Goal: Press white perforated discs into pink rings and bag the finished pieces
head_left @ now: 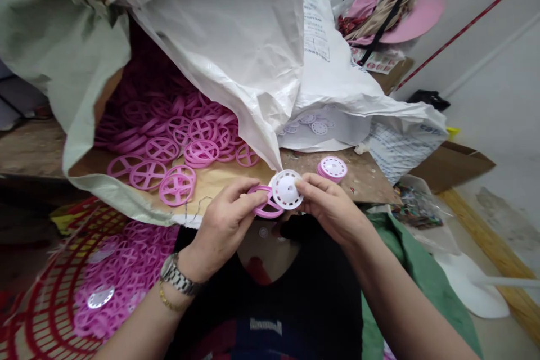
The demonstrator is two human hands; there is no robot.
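In the head view, a cardboard-covered bench (228, 177) stood just beyond the hands, under big white sacks (236, 28) by a pale wall. The left hand (223, 219) pinched one pink ring (266, 205); the right hand (331, 205) pinched one white disc (286, 189) against it. One assembled wheel (332, 168) lay just beyond the right hand. Loose rings (169, 146) beyond the left were too many to count; those in the red basket (54, 298) were blurred.

A heap of rings (177, 140) lies in the sack (219, 28) behind the left hand (223, 225). A second sack (337, 84) lies behind the right hand (333, 208) (one capped ring (332, 169) sits just before it). A basket (50, 304) of rings stands left of both hands.
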